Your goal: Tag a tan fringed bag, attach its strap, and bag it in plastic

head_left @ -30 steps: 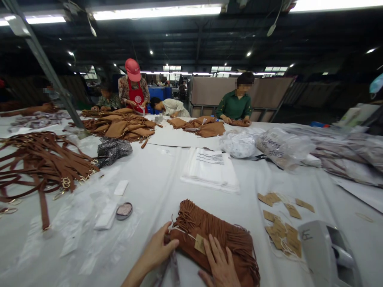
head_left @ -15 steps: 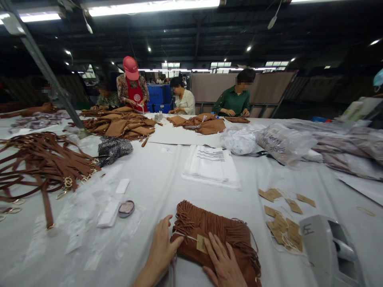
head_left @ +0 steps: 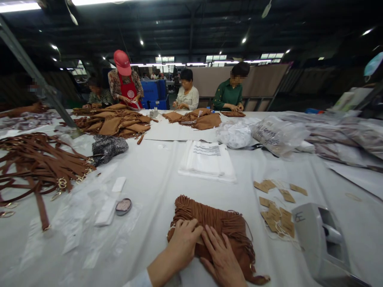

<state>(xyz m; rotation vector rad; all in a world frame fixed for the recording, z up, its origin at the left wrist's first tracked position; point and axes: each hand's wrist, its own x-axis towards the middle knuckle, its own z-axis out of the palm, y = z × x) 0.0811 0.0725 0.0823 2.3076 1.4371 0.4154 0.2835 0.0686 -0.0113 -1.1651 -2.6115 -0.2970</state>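
A brown fringed bag (head_left: 215,217) lies on the white-covered table right in front of me. My left hand (head_left: 184,241) rests on its left part with the fingers curled down over a small tan tag that is mostly hidden. What the fingertips pinch, if anything, cannot be made out. Beside it my right hand (head_left: 223,255) lies flat on the bag, fingers stretched out and pointing up and left. Fringe strands spread above both hands and down the bag's right side.
Tan tags with strings (head_left: 273,215) and a grey tape dispenser (head_left: 321,239) stand at right. White plastic bags (head_left: 206,159) lie ahead. Brown straps (head_left: 38,159) and a round tin (head_left: 123,206) are at left. Several people work across the table beside brown bag piles (head_left: 110,121).
My left hand has moved right, from beside the bag onto it, and its fingers have curled over the tag. My right hand stays on the bag. The view has shifted slightly.
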